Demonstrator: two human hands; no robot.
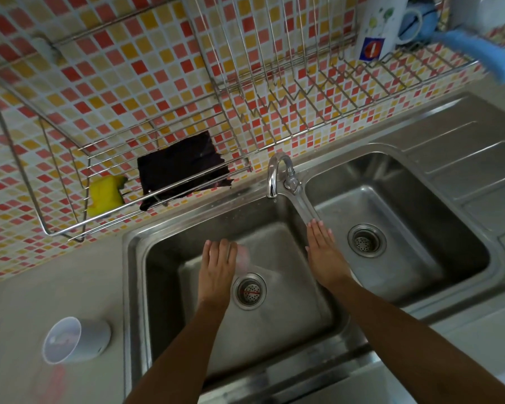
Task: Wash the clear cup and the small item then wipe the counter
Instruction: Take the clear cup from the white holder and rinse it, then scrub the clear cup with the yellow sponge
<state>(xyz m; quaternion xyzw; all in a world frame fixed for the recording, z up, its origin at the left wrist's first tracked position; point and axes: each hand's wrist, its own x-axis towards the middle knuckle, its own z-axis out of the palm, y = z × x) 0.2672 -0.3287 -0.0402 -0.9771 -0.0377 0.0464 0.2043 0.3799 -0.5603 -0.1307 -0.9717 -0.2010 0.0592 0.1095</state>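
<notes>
Two hands are over the left basin [158, 258] of the double sink right now. The left hand [217, 266] sits palm down with fingers together, and there's a faint pinkish, see-through thing [243, 256] just beside its fingertips; too blurry to tell whether it's the small item, or whether the hand is actually gripping it. The right hand [322, 246] is flat and spread, holding nothing, with its fingertips touching the long tap lever [303, 205] that runs along the divider between the basins. The clear cup [70, 339] is lying on its side on the surface at lower left of the frame, well apart from both hands, so it looks unwashed to me. No water visible from the spout [274, 176], so my read is the step in hand is getting the tap going. If I were doing it: nudge the lever gently so the flow stays soft and doesn't splash out, and keep the little thing away from the drain strainer [248, 291], which is right below that hand. The yellow sponge [104, 195] and dark cloth [181, 167] in the wire rack [56, 182] at mid left are handy for scrubbing and for the wipe later.
</notes>
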